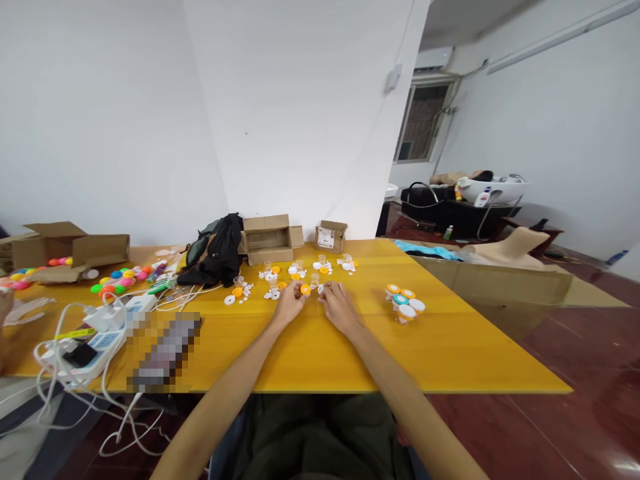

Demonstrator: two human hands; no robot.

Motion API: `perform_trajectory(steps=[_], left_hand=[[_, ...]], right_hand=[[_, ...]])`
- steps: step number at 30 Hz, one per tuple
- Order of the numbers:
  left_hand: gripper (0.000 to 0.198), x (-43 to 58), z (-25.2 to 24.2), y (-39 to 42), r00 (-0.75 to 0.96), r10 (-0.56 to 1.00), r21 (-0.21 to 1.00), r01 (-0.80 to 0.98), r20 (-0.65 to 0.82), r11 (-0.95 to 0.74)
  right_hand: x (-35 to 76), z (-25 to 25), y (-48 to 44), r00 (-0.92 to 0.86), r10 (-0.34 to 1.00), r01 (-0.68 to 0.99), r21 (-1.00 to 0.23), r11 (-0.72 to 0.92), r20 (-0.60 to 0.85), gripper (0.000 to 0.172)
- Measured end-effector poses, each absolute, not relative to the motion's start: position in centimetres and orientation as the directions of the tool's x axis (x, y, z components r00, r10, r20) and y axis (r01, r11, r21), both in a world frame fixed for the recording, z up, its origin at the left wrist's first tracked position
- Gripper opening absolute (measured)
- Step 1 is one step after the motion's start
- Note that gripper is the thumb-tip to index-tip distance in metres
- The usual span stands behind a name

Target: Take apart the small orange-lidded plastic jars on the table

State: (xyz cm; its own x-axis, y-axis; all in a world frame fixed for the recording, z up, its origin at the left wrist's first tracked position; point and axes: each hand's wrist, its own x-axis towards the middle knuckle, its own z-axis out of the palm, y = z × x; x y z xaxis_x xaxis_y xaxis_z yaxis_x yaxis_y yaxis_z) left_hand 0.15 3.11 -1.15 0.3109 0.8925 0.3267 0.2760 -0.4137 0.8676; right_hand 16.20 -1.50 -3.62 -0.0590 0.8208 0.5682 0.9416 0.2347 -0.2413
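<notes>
My left hand [291, 304] is closed on a small orange disc [305, 289] near the table's middle. Just right of it, my right hand [338, 306] has its fingers bent together at a small white piece [321, 289]; its grip is too small to make out. Beyond the hands lie several small groups of white and orange round parts with clear cups, such as a white disc [229, 300] at the left and an orange ring [324, 270] behind. To the right, several capped clear cups [406, 311] stand together, with orange, white and teal tops.
Open cardboard boxes [270, 255] and a small box [331, 236] stand at the back beside a black bag [215, 257]. Power strips [103, 347], cables, a blurred phone [167, 350] and coloured balls [123, 281] lie left. Another person's hand [5, 305] shows at the far left.
</notes>
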Motion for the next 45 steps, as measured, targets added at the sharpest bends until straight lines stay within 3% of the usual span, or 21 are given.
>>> perform_trajectory(steps=[4, 9, 21, 32, 45], left_hand=[[0.021, 0.2, -1.5, 3.4, 0.296, 0.9, 0.875, 0.273, 0.32, -0.4], [0.022, 0.3, -1.8, 3.5, 0.304, 0.899, 0.873, 0.279, 0.315, -0.4], [0.024, 0.1, -2.5, 3.3, 0.289, 0.864, 0.754, 0.423, 0.412, -0.502], [0.024, 0.5, -1.9, 3.0, 0.349, 0.863, 0.781, 0.39, 0.365, -0.488], [0.026, 0.6, -1.9, 3.2, 0.316, 0.883, 0.84, 0.313, 0.348, -0.443]], right_hand=[[15.7, -3.2, -0.8, -0.105, 0.813, 0.963, -0.146, 0.227, 0.573, 0.019], [15.8, -3.0, -0.7, -0.103, 0.805, 0.969, -0.124, 0.214, 0.585, 0.018], [15.9, -2.8, -1.3, -0.135, 0.805, 0.959, -0.13, 0.254, 0.577, 0.022], [16.0, -3.0, -1.4, -0.088, 0.837, 0.976, -0.12, 0.181, 0.54, 0.028], [16.2, -3.2, -1.2, 0.046, 0.843, 0.976, -0.204, 0.077, 0.536, 0.027]])
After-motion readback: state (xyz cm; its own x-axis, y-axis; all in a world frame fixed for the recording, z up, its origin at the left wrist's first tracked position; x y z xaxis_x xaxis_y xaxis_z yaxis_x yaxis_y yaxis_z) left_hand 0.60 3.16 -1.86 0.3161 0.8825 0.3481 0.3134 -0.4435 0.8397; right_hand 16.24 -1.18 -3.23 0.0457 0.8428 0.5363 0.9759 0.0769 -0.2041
